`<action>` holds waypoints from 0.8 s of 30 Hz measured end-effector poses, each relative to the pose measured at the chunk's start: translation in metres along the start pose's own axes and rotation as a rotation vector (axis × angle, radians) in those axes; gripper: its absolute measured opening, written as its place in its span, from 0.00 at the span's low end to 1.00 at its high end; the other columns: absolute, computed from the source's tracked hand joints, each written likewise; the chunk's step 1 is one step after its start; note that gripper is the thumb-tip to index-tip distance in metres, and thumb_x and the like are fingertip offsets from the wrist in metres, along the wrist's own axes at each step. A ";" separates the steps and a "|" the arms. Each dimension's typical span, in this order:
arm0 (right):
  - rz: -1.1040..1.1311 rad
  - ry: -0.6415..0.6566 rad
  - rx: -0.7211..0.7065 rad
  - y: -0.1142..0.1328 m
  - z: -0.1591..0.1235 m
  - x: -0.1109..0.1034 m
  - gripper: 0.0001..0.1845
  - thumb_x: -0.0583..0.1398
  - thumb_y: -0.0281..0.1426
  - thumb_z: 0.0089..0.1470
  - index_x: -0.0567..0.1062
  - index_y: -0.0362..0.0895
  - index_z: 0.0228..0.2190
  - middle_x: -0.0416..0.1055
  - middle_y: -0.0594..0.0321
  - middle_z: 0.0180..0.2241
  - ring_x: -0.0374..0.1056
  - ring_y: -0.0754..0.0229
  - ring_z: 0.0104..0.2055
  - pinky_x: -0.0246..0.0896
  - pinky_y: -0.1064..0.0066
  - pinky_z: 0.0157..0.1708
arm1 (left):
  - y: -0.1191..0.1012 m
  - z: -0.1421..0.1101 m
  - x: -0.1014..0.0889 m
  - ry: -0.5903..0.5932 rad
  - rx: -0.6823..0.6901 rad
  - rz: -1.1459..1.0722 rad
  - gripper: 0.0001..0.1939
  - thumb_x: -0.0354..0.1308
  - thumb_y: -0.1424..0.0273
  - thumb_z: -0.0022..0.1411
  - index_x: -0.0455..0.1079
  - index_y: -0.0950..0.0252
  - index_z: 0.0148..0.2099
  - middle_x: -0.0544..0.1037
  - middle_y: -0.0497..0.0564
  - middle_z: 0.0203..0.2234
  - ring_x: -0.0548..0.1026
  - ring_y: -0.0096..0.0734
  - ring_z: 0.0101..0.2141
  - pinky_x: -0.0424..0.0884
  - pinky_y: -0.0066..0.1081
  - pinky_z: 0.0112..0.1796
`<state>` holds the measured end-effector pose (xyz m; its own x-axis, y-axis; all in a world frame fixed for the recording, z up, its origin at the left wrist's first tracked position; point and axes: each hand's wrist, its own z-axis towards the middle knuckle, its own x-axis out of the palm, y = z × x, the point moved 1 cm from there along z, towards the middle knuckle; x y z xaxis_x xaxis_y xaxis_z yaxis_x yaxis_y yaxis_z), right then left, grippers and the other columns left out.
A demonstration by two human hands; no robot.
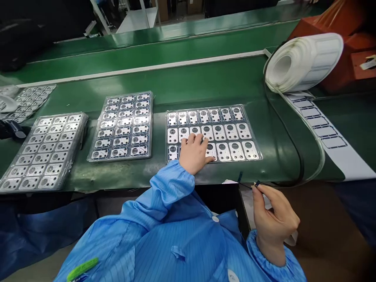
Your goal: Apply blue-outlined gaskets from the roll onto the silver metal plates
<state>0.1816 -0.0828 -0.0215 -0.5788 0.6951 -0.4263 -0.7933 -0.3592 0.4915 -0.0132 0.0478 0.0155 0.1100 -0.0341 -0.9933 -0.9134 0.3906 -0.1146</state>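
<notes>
Left hand (192,153) down on the lower rows of a clear tray of metal plates (166,133), fingers spread, no grip on anything. Right hand (274,221) off beyond that tray's near right corner, thumb and forefinger pinched tight on a thin dark strip (257,183), held up just clear of the belt edge. Right now, strip in the pinch, plates under the other palm. Two more loaded trays (152,125) left of that tray, on a green conveyor belt (205,82). Farther right of it, a white label roll (302,62) feeding a printed label strip (326,131). Blue antistatic sleeves (173,188) at the near side, cardboard boxes (163,8) far off in the dim room.
</notes>
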 end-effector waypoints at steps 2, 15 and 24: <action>-0.002 -0.006 0.012 -0.002 0.000 -0.001 0.16 0.68 0.18 0.48 0.80 0.45 0.38 0.78 0.63 0.32 0.75 0.59 0.32 0.73 0.67 0.33 | 0.001 0.002 -0.002 0.019 0.015 0.017 0.29 0.58 0.54 0.64 0.67 0.67 0.60 0.66 0.61 0.61 0.60 0.57 0.60 0.60 0.50 0.55; -0.021 -0.007 0.067 -0.004 -0.001 -0.004 0.08 0.67 0.23 0.52 0.79 0.44 0.35 0.78 0.62 0.31 0.75 0.59 0.32 0.72 0.66 0.34 | 0.013 0.005 -0.003 0.017 0.033 0.035 0.37 0.54 0.53 0.66 0.55 0.74 0.68 0.68 0.66 0.58 0.63 0.54 0.57 0.61 0.47 0.53; 0.018 -0.009 0.100 -0.003 -0.002 -0.002 0.08 0.68 0.24 0.50 0.80 0.44 0.35 0.79 0.61 0.32 0.75 0.58 0.33 0.72 0.65 0.35 | 0.019 0.022 -0.007 0.007 0.205 -0.243 0.19 0.60 0.68 0.64 0.66 0.67 0.55 0.73 0.60 0.52 0.67 0.47 0.53 0.64 0.42 0.49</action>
<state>0.1853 -0.0844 -0.0235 -0.5910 0.6947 -0.4099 -0.7595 -0.3081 0.5729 -0.0228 0.0754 0.0205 0.3119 -0.1552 -0.9373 -0.7628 0.5473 -0.3445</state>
